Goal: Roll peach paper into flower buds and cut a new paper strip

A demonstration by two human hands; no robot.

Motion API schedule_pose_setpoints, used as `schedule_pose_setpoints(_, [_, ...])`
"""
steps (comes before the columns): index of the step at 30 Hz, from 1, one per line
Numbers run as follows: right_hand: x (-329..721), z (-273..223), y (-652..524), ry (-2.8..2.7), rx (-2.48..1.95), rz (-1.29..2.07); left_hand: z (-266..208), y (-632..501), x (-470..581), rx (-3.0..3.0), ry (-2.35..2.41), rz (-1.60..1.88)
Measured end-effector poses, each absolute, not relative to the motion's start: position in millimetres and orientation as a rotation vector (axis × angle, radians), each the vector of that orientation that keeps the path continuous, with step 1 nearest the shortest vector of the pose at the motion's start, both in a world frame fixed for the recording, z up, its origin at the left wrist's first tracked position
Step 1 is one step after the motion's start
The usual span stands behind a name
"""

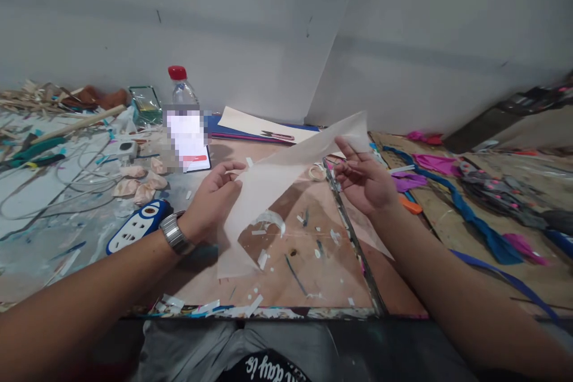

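A thin, whitish, see-through sheet (273, 176) is held up over the work board, slanting up to the right, its lower left end curling near the board. My left hand (219, 197), with a metal watch band at the wrist, is closed on its left edge, thumb on the near side. My right hand (364, 182) is at the upper right part, fingers bent and index finger raised against it; part of the sheet passes behind this hand. Below lies the brown board (322, 274), strewn with white scraps and thin dark strips. A tape roll (317, 173) sits near my right hand.
A phone (190, 143) leans on a red-capped bottle (183, 92). A blue-white power strip (138, 227) and peach fabric pieces (141, 182) lie left. Small snips (277, 135) rest on stacked sheets at the back. Blue ribbon (465, 209) and pink scraps lie right.
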State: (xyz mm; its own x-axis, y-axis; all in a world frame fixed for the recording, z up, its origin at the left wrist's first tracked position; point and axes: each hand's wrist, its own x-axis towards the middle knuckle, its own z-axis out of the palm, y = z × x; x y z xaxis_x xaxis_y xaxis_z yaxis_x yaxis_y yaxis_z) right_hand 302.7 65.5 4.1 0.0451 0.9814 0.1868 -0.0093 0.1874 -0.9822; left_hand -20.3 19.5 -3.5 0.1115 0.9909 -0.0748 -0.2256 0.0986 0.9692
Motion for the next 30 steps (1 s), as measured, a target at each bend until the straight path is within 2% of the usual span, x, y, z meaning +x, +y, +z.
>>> schedule_pose_setpoints(6, [305,-13,80,-1.097,-1.131,1.028,13,17,-33,1.587,1.026,1.01])
schedule_pose_setpoints(12, [310,-22,88,-1.071,-1.16,0.982,49,-1,-37,1.816,1.0,0.778])
schedule_pose_setpoints(22, [319,-38,101,-1.048,-1.225,0.985,53,-9,-23,1.87,1.048,0.687])
schedule_pose_setpoints(30, [317,-31,98,-1.062,-1.208,0.975,62,-5,-36,1.841,1.168,0.649])
